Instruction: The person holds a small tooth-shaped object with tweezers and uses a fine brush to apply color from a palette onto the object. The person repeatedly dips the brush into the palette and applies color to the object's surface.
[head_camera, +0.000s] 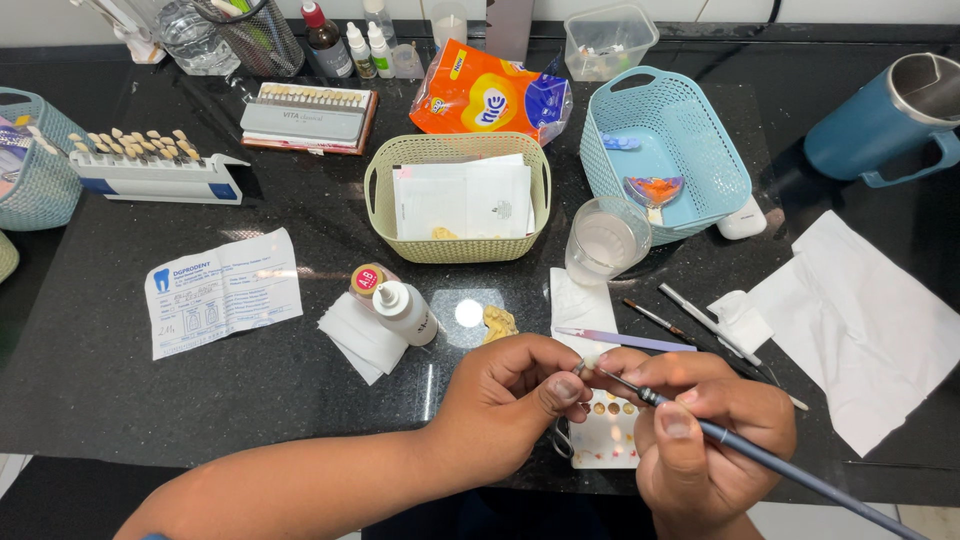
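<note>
My left hand (510, 395) pinches a small pale piece at its fingertips, near the front of the black table. My right hand (705, 430) grips a thin grey brush (770, 462), its tip touching that piece. Under both hands lies a white mixing palette (607, 440) with small coloured wells. A yellowish dental cast (499, 322) rests on the table just beyond my left hand.
An olive basket (457, 245) with papers, a blue basket (665, 150), a glass of water (604, 240), two small bottles (395, 300), tissues (860, 320), loose tools (690, 318), a printed form (222, 290), tooth shade guides (150, 165) and a blue mug (890, 120).
</note>
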